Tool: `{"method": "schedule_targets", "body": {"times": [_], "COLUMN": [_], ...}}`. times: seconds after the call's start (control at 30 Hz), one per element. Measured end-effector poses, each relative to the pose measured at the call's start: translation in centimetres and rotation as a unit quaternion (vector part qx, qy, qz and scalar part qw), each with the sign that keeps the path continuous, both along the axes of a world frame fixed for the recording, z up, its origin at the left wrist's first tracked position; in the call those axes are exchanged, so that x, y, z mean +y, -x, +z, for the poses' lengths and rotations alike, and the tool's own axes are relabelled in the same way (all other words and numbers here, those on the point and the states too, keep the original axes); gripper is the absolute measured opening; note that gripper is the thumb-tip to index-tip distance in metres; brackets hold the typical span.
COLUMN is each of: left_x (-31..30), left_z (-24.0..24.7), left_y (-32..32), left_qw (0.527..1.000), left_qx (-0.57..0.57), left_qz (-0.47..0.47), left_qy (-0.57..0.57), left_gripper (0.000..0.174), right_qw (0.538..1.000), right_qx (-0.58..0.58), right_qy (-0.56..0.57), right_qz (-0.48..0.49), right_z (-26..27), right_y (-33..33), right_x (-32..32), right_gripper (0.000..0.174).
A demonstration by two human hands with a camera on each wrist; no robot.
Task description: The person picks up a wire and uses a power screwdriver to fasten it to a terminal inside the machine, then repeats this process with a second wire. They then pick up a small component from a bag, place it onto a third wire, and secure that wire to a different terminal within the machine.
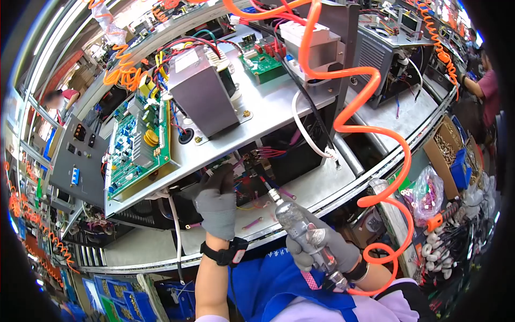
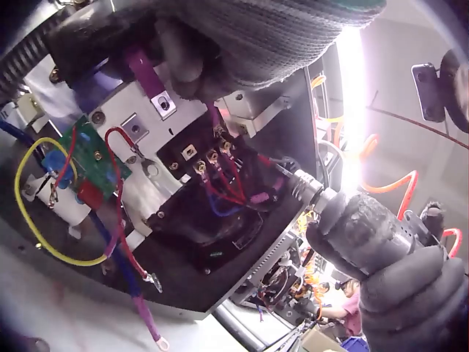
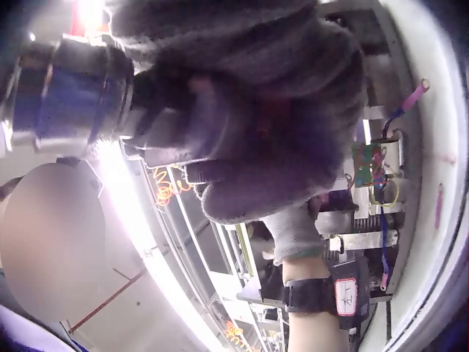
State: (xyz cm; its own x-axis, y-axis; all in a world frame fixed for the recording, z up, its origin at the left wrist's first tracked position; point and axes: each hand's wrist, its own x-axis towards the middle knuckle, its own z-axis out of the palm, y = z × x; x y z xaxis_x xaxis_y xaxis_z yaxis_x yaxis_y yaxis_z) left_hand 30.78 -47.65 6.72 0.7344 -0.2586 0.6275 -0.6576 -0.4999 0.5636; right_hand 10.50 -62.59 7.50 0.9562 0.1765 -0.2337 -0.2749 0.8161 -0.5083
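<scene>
My right hand (image 1: 343, 247), in a grey glove, grips a pneumatic screwdriver (image 1: 295, 217) fed by a coiled orange hose (image 1: 370, 129). Its bit points up and left into the lower bay of a welding-machine-like chassis. My gloved left hand (image 1: 216, 206) reaches under the metal shelf, near the bit. In the left wrist view, its fingertips hang close by a purple-sleeved lug (image 2: 163, 104) and a terminal block (image 2: 212, 158) with red wires; what they hold, I cannot tell. In the right wrist view, the right hand's fingers (image 3: 256, 169) curl round the tool.
Above the bay, the metal shelf (image 1: 257, 121) carries a grey box (image 1: 201, 91) and a green circuit board (image 1: 139, 145). A loose white cable (image 1: 176, 231) hangs at the front. Boxes of screws (image 1: 448, 142) stand to the right; blue bins (image 1: 137, 303) sit at lower left.
</scene>
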Motion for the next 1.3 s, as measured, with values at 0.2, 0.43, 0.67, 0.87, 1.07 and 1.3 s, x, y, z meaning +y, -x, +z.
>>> {"method": "schedule_targets", "body": {"times": [0.2,0.43,0.67,0.87,1.07,1.3], "left_x": [-0.4,-0.4,0.5,6.2,16.7,39.6], "left_z": [-0.2,-0.3,-0.6,-3.8,-9.3,-2.3], "left_y": [0.2,0.2,0.4,5.8,12.9,17.3], "left_qw": [0.999,1.000,0.999,0.998,0.978,0.851], "left_qx": [-0.034,-0.009,0.011,0.001,0.092,0.102], "left_qz": [0.019,0.012,0.005,0.034,0.173,0.496], "left_qy": [-0.007,0.002,-0.032,-0.055,-0.065,-0.140], "left_gripper": [0.015,0.016,0.023,0.032,0.020,0.021], "right_qw": [0.997,0.997,0.990,0.981,0.955,0.945], "right_qx": [0.016,0.010,0.021,0.046,0.089,0.090], "right_qy": [0.071,0.079,0.141,0.188,0.283,0.256], "right_qz": [0.000,-0.007,-0.015,0.014,-0.016,0.182], "right_z": [1.3,0.9,2.2,0.8,-3.6,0.0], "right_y": [-0.5,-0.7,0.2,4.5,7.2,3.8], "right_x": [1.5,1.5,1.5,-2.0,-3.8,-0.1], "right_gripper": [0.080,0.077,0.075,0.099,0.095,0.095]}}
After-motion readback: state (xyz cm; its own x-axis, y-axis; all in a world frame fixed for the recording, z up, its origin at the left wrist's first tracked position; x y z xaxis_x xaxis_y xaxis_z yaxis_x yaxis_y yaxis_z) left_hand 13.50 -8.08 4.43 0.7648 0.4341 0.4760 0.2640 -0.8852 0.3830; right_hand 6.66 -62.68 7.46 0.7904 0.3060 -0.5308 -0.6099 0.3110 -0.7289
